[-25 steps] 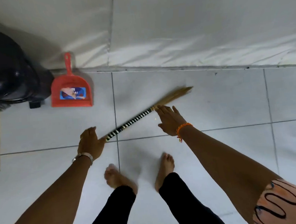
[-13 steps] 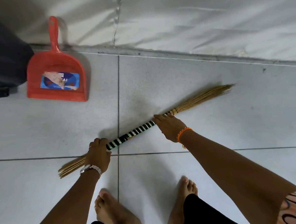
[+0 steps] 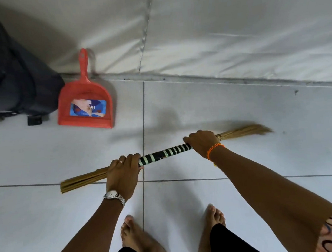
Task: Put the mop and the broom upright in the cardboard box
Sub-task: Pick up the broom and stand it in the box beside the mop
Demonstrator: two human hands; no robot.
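Broom [image 3: 164, 154] held level, low over the tiled floor [image 3: 238, 111]. Left hand [image 3: 122, 173] fingers wrapped round the striped handle's near end, right hand [image 3: 201, 143] fingers clasping it by the bristles. Red dustpan [image 3: 85, 109] by the wall, well apart.

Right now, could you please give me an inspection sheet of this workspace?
Surface: pale tiled floor with dark grout lines; no spills seen.
Job's things: broom held roughly level above the floor, striped wrap in the middle, straw ends at both sides. Mop and cardboard box: not clearly in view.
Clutter: red dustpan lying flat by the wall, torn blue label inside; dark bag at far left, touching the dustpan's edge.
Grippers: left hand and right hand both closed around the broom, at opposite ends of the wrap.
Cables: nothing seen.
Surroundings: white padded wall behind; the person's bare feet on the tiles.
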